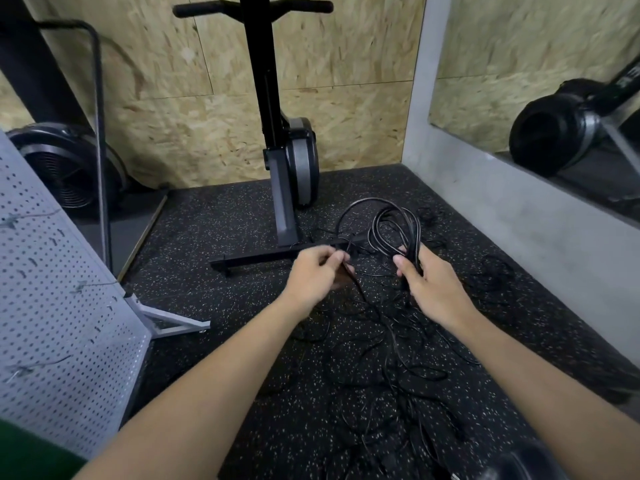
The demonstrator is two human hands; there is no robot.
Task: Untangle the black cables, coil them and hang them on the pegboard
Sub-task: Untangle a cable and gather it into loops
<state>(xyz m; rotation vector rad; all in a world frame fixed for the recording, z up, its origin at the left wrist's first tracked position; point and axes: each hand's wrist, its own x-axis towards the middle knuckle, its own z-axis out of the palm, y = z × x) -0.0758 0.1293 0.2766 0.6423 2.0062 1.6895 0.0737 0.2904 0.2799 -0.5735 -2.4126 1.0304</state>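
Note:
My right hand (431,287) grips a coil of black cable (394,225) whose loops stand up above the fingers. A single strand of the same cable arcs from the coil over to my left hand (317,277), which pinches it between thumb and fingers. Below and between my hands a tangle of thin black cables (388,348) lies spread on the speckled black rubber floor. The grey pegboard (59,306) leans at the left, with several small hooks on it.
A black exercise machine (287,161) stands on its crossbar base just beyond my hands, against a chipboard wall. A fan-wheel machine (65,168) sits at back left. A grey concrete ledge and a mirror (540,81) run along the right.

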